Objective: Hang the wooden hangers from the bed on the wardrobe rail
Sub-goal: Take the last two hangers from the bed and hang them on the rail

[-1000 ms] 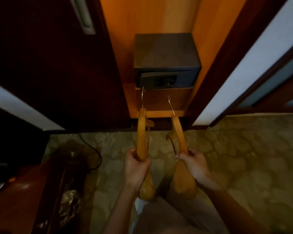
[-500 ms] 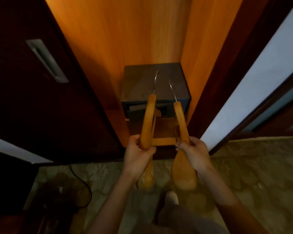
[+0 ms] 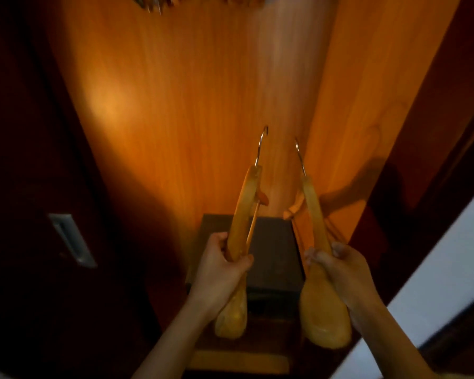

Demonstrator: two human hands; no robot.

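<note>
Two honey-yellow wooden hangers (image 3: 242, 214) with silver hooks, warm orange wood-grain wardrobe panel (image 3: 189, 105), dark grey safe (image 3: 274, 250), deep reddish-brown door (image 3: 25, 160)

both hangers (image 3: 244, 214) (image 3: 315, 214) are smooth, glossy wood with shiny metal hooks (image 3: 262, 143). the wardrobe panels (image 3: 192, 105) are satin wood grain. the safe (image 3: 274, 250) looks matt dark.

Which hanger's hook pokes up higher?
The left hanger, gripped by the left hand. Its hook tip sits higher in the view than that of the right hanger, gripped by the right hand.
</note>
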